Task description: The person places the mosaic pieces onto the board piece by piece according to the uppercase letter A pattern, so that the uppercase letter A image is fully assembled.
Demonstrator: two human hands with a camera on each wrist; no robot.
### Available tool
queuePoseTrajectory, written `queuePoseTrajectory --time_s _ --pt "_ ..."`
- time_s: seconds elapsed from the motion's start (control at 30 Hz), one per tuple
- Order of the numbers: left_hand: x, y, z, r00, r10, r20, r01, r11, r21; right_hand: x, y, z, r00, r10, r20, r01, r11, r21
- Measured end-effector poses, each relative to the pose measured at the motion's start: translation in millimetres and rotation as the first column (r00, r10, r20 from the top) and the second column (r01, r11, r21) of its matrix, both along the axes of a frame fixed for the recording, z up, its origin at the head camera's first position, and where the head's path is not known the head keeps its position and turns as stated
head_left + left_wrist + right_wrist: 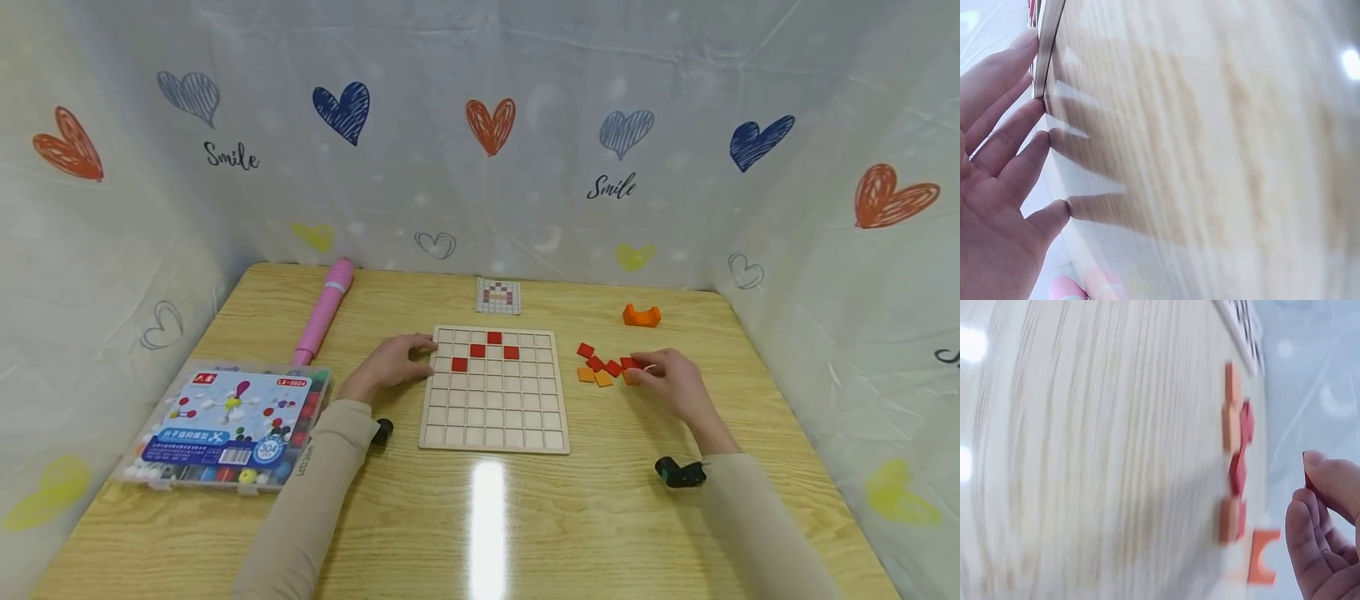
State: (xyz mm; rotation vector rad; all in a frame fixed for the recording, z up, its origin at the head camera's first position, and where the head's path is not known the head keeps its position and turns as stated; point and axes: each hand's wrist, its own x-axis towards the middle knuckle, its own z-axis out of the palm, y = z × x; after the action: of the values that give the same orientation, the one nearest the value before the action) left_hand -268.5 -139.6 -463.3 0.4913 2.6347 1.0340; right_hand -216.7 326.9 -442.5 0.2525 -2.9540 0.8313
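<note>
A wooden grid board (495, 408) lies on the table with several red tiles (459, 365) set in its upper cells. My left hand (392, 362) is at the board's left side, its thumb and fingertips touching the edge; in the left wrist view the fingers are extended, tips down on the tabletop. Over the loose tiles to the right of the board, my right hand (670, 383) pinches a red square tile (1309, 480) between thumb and fingers. Below it lie several loose red tiles (595, 364) and orange tiles (586, 375).
A small pattern card (498, 296) lies behind the board. An orange notched holder (641, 316) stands at the back right. On the left are a pink tube-shaped object (326, 312) and a clear box of molecule model parts (225, 421). A printed curtain (480, 208) surrounds the table.
</note>
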Motion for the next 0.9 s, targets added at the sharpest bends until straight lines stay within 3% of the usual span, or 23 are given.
queuePoseTrajectory --time_s 0.17,0.33,0.63,0.9 --pt "0.5 0.1 0.4 1.000 0.000 0.004 0.000 1.000 0.003 0.4 -36.7 8.4 0.994 0.111 -0.005 -0.111 0.994 -0.016" --pt "-0.2 0.1 -0.9 1.000 -0.002 -0.002 0.002 1.000 0.004 0.5 -75.9 9.2 0.969 0.245 0.021 -0.243 0.969 -0.048" --pt "0.0 0.2 -1.3 1.000 0.003 -0.002 -0.003 1.000 0.007 -10.4 -144.0 -0.6 0.923 0.366 0.117 -0.355 0.929 -0.102" --pt "0.5 0.2 0.1 1.000 0.002 -0.002 -0.002 1.000 0.004 -18.8 -191.8 -3.5 0.873 0.485 0.053 -0.482 0.874 -0.065"
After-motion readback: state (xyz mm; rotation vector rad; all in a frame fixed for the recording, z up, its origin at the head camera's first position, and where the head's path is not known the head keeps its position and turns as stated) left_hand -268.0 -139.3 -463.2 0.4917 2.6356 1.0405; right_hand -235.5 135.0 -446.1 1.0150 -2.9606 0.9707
